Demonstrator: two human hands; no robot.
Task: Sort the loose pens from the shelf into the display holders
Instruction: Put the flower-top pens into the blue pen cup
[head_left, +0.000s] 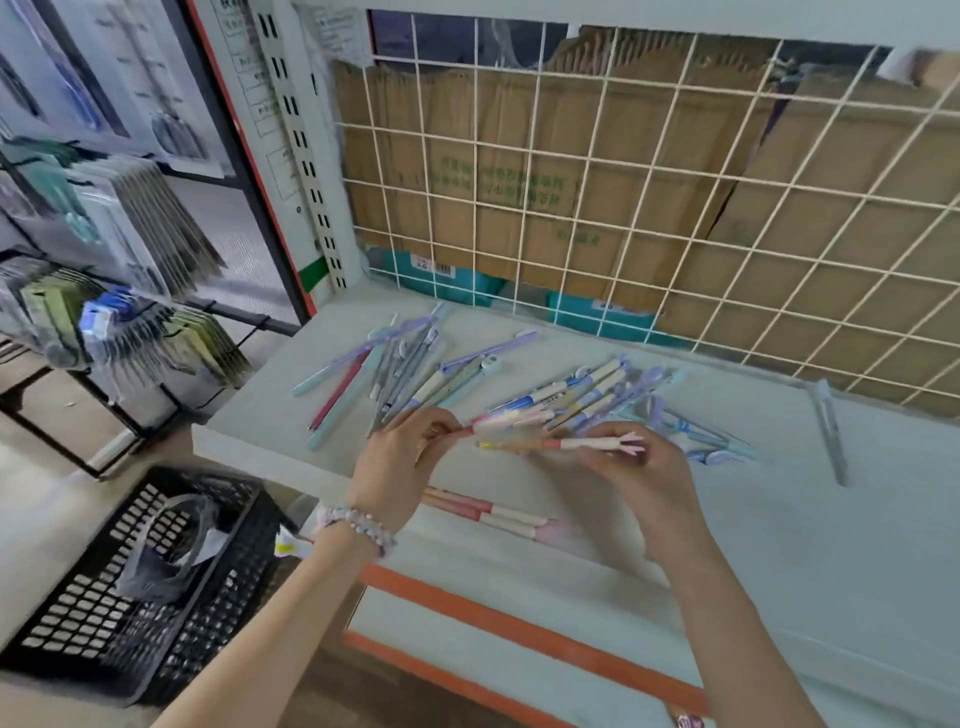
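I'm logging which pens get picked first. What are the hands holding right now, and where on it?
Two pink-and-cream pens, held level between both hands: the left hand pinches their left ends, the right hand grips the right ends.

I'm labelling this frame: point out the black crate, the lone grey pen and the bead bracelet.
black crate (67, 631), head view, left wall.
lone grey pen (829, 425), head view, mid barrel.
bead bracelet (358, 521), head view, beads atop wrist.

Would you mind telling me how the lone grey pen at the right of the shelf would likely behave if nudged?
The grey pen looks slim and rigid, so probably light. Its round barrel may roll on the smooth white shelf, though a clip, if any, might stop it.
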